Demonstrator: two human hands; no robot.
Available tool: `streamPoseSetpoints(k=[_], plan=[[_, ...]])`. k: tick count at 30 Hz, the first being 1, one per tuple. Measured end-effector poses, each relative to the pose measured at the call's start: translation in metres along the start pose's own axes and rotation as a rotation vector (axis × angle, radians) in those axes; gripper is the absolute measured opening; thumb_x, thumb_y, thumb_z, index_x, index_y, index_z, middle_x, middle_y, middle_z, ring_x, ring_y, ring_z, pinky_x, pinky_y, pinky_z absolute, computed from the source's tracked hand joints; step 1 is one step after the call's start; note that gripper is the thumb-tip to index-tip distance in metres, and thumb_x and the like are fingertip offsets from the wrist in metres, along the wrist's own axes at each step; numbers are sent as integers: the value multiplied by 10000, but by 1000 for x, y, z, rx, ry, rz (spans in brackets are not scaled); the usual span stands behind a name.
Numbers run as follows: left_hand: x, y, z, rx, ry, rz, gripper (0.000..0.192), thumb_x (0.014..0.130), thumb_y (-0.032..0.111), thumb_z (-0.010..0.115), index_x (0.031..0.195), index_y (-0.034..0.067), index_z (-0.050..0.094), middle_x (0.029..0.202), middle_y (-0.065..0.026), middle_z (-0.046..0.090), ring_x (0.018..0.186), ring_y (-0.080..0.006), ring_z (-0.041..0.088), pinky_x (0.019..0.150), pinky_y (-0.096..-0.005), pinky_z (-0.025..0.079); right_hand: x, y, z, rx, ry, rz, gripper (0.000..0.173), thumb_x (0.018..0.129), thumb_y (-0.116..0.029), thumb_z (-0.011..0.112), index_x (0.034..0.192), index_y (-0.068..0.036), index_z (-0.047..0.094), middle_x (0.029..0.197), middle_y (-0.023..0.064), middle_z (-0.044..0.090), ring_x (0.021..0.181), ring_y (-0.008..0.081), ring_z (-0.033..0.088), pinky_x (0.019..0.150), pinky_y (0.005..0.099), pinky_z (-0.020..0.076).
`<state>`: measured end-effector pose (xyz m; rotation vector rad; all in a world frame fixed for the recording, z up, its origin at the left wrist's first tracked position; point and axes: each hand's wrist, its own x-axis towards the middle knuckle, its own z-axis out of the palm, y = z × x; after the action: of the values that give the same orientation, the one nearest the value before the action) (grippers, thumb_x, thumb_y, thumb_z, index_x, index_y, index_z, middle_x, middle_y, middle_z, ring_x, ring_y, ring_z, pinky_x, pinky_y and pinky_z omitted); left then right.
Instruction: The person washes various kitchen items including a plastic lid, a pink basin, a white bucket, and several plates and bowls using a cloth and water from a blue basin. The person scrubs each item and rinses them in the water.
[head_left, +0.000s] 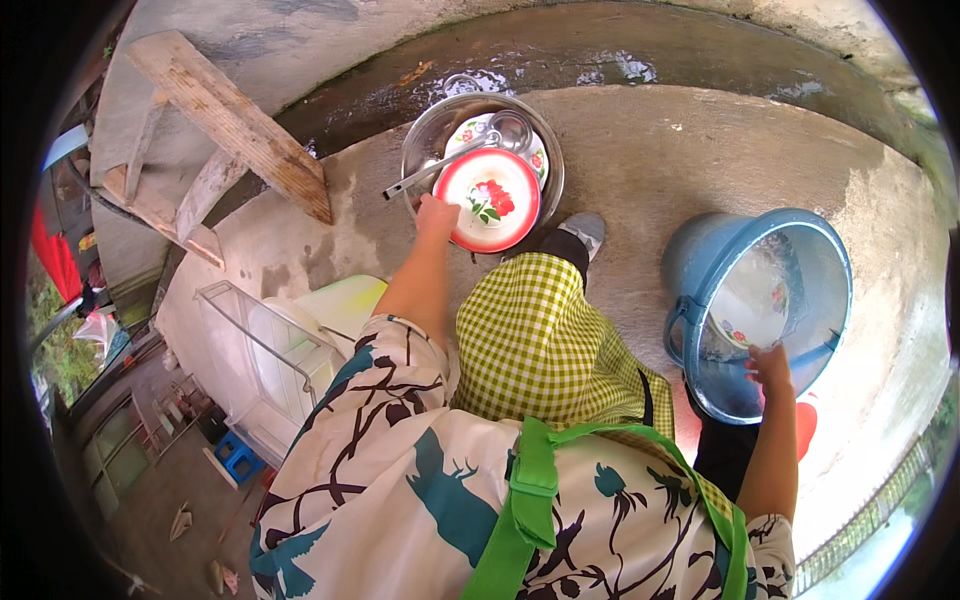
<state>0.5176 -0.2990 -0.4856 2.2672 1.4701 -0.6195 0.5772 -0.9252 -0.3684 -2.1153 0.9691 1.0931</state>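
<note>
My left hand (437, 217) grips the rim of a red-edged enamel dish (487, 200) with a red flower in its middle. That dish is over a round metal basin (556, 142), where a flower-patterned plate (459, 133) and a metal ladle (511, 132) also lie. At the right, my right hand (769, 367) holds the edge of a white plate with flowers (754, 307) inside a blue plastic bucket (686, 244). The bucket holds water, and part of this plate is blurred by it.
A wooden bench (232, 124) lies on its side at the upper left. Beside my left arm stand a clear plastic rack (259, 330) and a pale green board (345, 300). A wet channel (675, 49) runs beyond the concrete ledge. A blue stool (240, 457) is farther off.
</note>
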Motion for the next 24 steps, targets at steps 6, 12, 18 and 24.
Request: streamPoseSetpoints(k=[6, 12, 18, 24], plan=[[5, -23, 4, -539, -334, -187, 407, 710, 231, 708, 1034, 34, 562, 887, -95, 625, 780, -201, 615, 615, -351, 518, -64, -5, 1, -271, 232, -510, 547, 813, -101, 613, 1312, -54, 395, 1028, 163, 560, 835, 227, 571, 726, 354, 480], [1, -45, 26, -1140, -429, 3, 469, 757, -43, 539, 1211, 57, 468, 1091, -124, 580, 935, -262, 609, 710, -387, 545, -85, -11, 9, -48, 235, -555, 493, 855, -163, 608, 1308, -105, 421, 1041, 84, 552, 796, 156, 543, 641, 272, 464], [-39, -50, 4, -1278, -380, 28, 550, 778, -123, 494, 1280, 85, 403, 1197, -116, 527, 1040, -263, 566, 828, -397, 528, -101, -18, -5, 62, 311, -556, 470, 865, -178, 586, 1294, -77, 426, 1044, 120, 571, 776, 178, 559, 670, 297, 478], [-72, -24, -54, -1250, -374, 180, 563, 805, -125, 476, 1316, 85, 373, 1258, -109, 486, 1111, -257, 522, 896, -398, 489, -141, -41, -16, -211, 433, -613, 473, 854, -240, 580, 1272, -70, 440, 1109, 179, 573, 920, 304, 594, 814, 380, 464]])
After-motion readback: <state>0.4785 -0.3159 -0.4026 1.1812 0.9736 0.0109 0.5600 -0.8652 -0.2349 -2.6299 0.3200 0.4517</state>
